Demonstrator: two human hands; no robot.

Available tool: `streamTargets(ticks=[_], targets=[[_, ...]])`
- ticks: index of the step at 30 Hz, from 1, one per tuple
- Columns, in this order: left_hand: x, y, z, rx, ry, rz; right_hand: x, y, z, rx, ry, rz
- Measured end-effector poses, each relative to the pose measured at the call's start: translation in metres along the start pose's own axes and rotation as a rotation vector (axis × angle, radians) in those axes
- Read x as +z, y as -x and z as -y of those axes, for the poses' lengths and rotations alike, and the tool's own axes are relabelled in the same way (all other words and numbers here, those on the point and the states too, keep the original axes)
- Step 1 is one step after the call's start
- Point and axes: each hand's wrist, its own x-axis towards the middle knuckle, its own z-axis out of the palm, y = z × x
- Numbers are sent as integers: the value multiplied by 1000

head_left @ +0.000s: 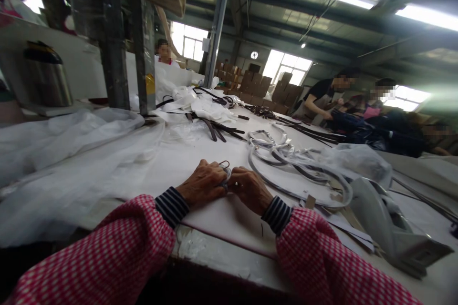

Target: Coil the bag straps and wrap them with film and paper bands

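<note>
My left hand (205, 183) is closed around a small grey coil (226, 176), which looks like a bundled strap or cord; its exact kind is unclear. A thin brown tie (224, 162) sticks up from the top of it. From the other side my right hand (249, 189) meets the coil with bent fingers pinched together; what lies between the fingertips is hidden. Both hands are low over the white table (179, 164), near its front edge. Just beyond my right hand lie grey straps (298, 167) in looped, plastic-wrapped coils.
A whitish tape-dispenser-like object (384, 224) and a clear plastic bag (359, 162) are at the right. Dark straps (218, 129) lie farther back. Plastic sheeting (71, 152), metal posts (110, 43) and a thermos (48, 74) occupy the left. Co-workers stand across the table.
</note>
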Motion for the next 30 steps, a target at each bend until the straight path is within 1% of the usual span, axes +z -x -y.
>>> streamTargets(ticks=[2,3,5,8,11,16,18,21,24,26,28,30], targets=[[1,0,1,-2,18,-7,2,2,2,47,-27,-49],[2,0,2,-4,24,-8,0,3,1,58,-35,-42],[4,0,3,-7,27,-17,-10,8,-1,57,-15,18],[6,0,5,-3,15,-43,-25,13,-6,100,112,98],[7,0,5,8,6,-49,-25,13,-6,149,178,118],[5,0,4,21,33,-49,-3,9,0,100,102,41],[5,1,4,26,36,-55,1,7,0,101,91,24],[6,1,6,38,42,-54,-3,8,-4,107,73,62],[7,1,7,37,73,-69,-11,9,-7,62,14,117],[6,1,6,47,96,-70,-15,9,-8,33,-28,131],[4,0,4,65,106,-55,-18,7,-9,18,-21,132],[2,0,3,78,106,-37,-21,2,-10,6,34,138]])
